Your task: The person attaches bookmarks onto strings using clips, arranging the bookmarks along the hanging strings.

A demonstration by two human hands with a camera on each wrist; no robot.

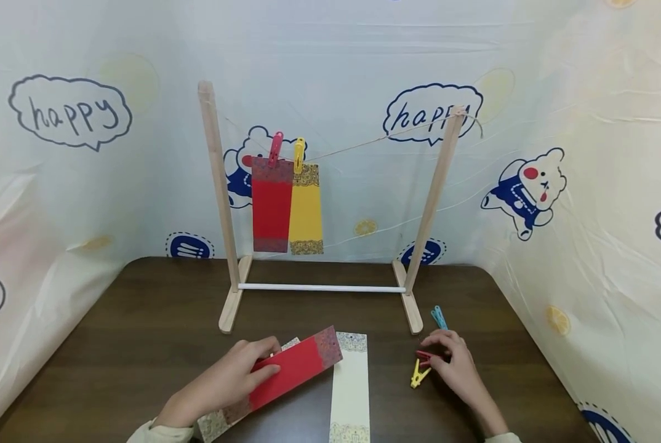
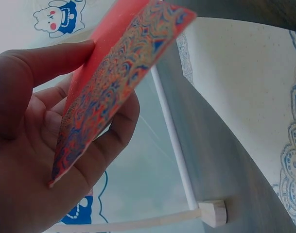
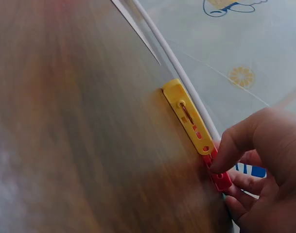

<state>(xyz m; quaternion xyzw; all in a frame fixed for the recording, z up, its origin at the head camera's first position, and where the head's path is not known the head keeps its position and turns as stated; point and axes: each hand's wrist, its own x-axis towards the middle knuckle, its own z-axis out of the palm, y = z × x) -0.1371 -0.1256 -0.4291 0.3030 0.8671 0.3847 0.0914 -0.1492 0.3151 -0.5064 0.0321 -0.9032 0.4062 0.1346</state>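
Note:
My left hand grips a red card with patterned ends, thumb on one face and fingers behind, as the left wrist view shows. Beneath that hand, part of a pale patterned card sticks out. Another pale card lies on the table between the hands. Over at the right, my right hand pinches a red clothespin between thumb and fingers, low at the tabletop. A yellow clothespin lies right beside it, and a blue clothespin lies just beyond the fingers.
A wooden stand with a white crossbar stands at the table's back. From its string hang a red card under a pink clothespin and a yellow card under a yellow clothespin.

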